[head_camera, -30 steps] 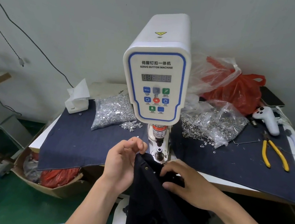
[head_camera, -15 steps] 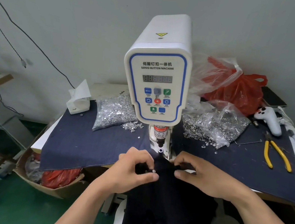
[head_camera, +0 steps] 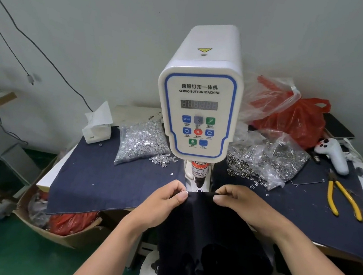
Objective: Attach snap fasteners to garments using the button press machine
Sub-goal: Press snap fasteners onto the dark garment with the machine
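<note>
A white servo button machine (head_camera: 199,107) stands at the middle of the table, its press head (head_camera: 198,180) just above the cloth. A black garment (head_camera: 207,236) hangs from the table's front edge down to my lap. My left hand (head_camera: 163,200) pinches the garment's top edge on the left of the press. My right hand (head_camera: 239,204) pinches the same edge on the right. The edge is stretched flat between both hands under the press head. A small round snap part (head_camera: 199,191) shows at that edge.
Bags of silver fasteners lie left (head_camera: 140,142) and right (head_camera: 271,158) of the machine on a dark blue cloth (head_camera: 106,180). Yellow pliers (head_camera: 342,198), a white controller (head_camera: 333,156), red plastic bags (head_camera: 292,119) and a tissue box (head_camera: 97,127) are also here. A cardboard box (head_camera: 55,224) sits below.
Both hands have moved the garment's edge forward and pulled it taut under the press head. The left hand, earlier handling a small snap at the cloth, now pinches the edge.
</note>
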The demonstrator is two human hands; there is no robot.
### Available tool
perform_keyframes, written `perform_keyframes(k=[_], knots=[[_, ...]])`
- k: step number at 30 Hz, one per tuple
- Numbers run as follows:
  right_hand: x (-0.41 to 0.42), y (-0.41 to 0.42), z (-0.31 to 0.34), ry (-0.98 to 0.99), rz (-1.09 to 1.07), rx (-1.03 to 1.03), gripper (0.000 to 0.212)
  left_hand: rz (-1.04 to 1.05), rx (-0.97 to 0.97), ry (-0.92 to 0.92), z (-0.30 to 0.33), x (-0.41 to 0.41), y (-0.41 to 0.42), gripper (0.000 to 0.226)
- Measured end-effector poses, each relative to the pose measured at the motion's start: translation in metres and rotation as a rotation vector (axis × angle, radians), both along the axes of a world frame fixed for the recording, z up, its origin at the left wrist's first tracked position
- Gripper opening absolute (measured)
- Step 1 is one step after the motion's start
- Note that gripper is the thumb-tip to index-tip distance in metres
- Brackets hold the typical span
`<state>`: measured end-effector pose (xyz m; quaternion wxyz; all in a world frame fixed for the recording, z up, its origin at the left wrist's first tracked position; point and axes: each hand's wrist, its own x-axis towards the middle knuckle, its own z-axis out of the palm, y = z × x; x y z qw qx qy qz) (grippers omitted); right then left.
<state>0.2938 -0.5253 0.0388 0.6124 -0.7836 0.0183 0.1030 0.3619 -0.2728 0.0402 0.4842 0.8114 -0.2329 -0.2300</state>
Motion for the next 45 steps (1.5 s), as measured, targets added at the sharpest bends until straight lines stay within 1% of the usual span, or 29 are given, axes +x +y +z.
perform_keyframes(k=[5,7,10,12,17,25,34,39,45], knots=[[0.007,0.001,-0.011,-0.023,-0.065,-0.028,0.016,0.059,-0.011,-0.012,-0.012,0.006,-0.002,0.021],[0.008,0.002,-0.016,-0.008,-0.077,0.000,0.017,0.065,-0.036,0.003,-0.016,0.007,-0.003,0.020],[0.009,0.002,-0.018,0.015,-0.084,0.027,0.027,0.068,-0.061,0.029,-0.018,0.007,-0.004,0.021],[0.011,0.001,-0.019,0.013,-0.083,0.035,0.030,0.074,-0.075,0.039,-0.019,0.006,-0.004,0.021],[0.012,-0.002,-0.025,0.002,-0.084,0.055,0.018,0.081,-0.100,0.050,-0.022,0.004,-0.004,0.025],[0.013,-0.002,-0.024,0.016,-0.094,0.073,0.026,0.092,-0.137,0.080,-0.026,0.004,-0.006,0.026],[0.015,-0.003,-0.027,0.003,-0.086,0.049,0.028,0.105,-0.170,0.094,-0.029,0.003,-0.006,0.029],[0.015,-0.003,-0.026,-0.007,-0.076,0.058,0.019,0.097,-0.168,0.097,-0.029,0.003,-0.006,0.026],[0.016,-0.005,-0.029,-0.010,-0.073,0.067,0.020,0.098,-0.160,0.096,-0.032,0.004,-0.007,0.028]])
